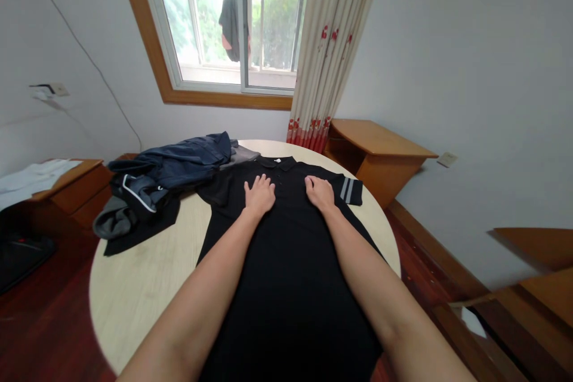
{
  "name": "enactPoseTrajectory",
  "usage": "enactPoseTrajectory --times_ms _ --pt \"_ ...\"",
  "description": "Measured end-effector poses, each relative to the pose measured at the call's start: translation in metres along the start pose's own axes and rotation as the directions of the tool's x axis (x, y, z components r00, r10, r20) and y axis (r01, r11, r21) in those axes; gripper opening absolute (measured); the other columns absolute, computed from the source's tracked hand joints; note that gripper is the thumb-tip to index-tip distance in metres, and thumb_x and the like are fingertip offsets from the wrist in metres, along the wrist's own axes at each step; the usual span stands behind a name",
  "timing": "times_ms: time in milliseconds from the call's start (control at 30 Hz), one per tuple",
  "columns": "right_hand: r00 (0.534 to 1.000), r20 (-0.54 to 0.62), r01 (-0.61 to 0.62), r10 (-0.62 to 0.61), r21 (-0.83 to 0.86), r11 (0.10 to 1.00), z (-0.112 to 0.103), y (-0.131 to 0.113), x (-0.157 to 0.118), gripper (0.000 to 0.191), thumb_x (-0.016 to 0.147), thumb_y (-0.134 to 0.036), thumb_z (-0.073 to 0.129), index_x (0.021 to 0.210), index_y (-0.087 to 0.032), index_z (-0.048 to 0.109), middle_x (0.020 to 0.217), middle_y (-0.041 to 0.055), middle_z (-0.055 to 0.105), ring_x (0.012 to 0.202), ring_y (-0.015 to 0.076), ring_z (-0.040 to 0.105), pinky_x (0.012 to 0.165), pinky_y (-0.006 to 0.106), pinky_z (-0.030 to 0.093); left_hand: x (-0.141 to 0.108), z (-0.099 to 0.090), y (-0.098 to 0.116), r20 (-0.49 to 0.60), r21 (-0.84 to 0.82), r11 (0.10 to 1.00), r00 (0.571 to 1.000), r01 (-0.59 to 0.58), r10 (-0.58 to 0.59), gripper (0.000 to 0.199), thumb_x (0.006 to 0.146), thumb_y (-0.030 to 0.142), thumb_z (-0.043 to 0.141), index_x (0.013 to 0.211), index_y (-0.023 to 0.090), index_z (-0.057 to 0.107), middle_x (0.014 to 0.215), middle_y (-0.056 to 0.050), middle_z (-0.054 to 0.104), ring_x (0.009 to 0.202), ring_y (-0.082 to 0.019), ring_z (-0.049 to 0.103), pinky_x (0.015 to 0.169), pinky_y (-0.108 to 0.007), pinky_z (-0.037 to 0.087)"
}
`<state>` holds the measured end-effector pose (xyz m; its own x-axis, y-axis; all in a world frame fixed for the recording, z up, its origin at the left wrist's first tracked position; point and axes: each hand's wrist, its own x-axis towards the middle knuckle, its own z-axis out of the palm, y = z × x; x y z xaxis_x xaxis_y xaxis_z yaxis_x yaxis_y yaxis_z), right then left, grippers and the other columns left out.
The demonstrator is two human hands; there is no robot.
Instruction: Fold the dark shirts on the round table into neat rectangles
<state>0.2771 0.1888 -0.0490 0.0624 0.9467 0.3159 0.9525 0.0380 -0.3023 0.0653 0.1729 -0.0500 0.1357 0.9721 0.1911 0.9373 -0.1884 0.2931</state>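
Note:
A black polo shirt (290, 250) lies spread face up on the round pale table (147, 286), its collar toward the window. The right sleeve in view has two grey stripes. My left hand (260, 194) rests on the upper chest, left of the buttons, with its fingers apart. On the other side of the buttons, my right hand (320, 191) touches the cloth with its fingers bent together; whether it pinches any fabric is hidden. The shirt's lower part runs toward my body between my forearms.
A heap of dark blue, black and grey clothes (179, 161) covers the table's back left. Behind the table are a curtain (331, 54) and a wooden desk (380, 137). Another wooden cabinet (85, 191) with white papers stands at the left.

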Motion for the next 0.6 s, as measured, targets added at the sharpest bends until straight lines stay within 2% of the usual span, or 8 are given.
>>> enactPoseTrajectory --times_ms 167,367,500,600 --pt "1.000 0.032 -0.001 0.002 -0.037 0.999 -0.004 0.001 -0.001 0.051 0.107 -0.038 0.023 0.128 -0.021 0.066 0.130 0.0088 0.069 0.120 0.0249 0.061 0.108 0.036 0.036 -0.027 0.008 0.009 -0.026 -0.020 1.000 1.000 0.014 -0.014 0.057 0.104 0.037 0.019 0.149 0.019 0.050 0.162 -0.008 0.036 0.152 -0.028 0.029 0.122 -0.059 0.022" --pt "0.999 0.045 0.012 -0.011 -0.020 1.000 -0.007 0.001 -0.008 0.051 0.107 -0.039 0.024 0.128 -0.021 0.066 0.132 0.0080 0.068 0.123 0.0245 0.060 0.108 0.036 0.037 -0.056 0.002 0.002 -0.046 -0.063 0.998 0.999 0.010 -0.013 0.057 0.104 0.042 0.020 0.148 0.024 0.051 0.161 -0.009 0.039 0.151 -0.030 0.030 0.121 -0.061 0.023" --pt "0.997 0.077 0.021 -0.018 -0.034 0.999 -0.004 0.001 -0.014 0.048 0.105 -0.040 0.035 0.140 -0.017 0.058 0.144 0.0107 0.059 0.134 0.0248 0.052 0.115 0.039 0.033 -0.059 -0.001 0.001 0.000 -0.007 1.000 1.000 -0.009 0.009 0.057 0.103 0.044 0.025 0.150 0.023 0.049 0.163 -0.009 0.035 0.152 -0.032 0.026 0.121 -0.062 0.020" --pt "0.983 0.145 0.119 -0.114 -0.028 0.992 0.008 -0.013 -0.015 0.051 0.104 -0.041 0.041 0.148 -0.017 0.049 0.155 0.0110 0.048 0.144 0.0239 0.040 0.120 0.044 0.024 -0.046 0.001 0.006 0.046 0.034 0.998 0.997 -0.056 0.055 0.057 0.102 0.046 0.028 0.151 0.023 0.047 0.164 -0.009 0.031 0.154 -0.032 0.022 0.122 -0.062 0.017"
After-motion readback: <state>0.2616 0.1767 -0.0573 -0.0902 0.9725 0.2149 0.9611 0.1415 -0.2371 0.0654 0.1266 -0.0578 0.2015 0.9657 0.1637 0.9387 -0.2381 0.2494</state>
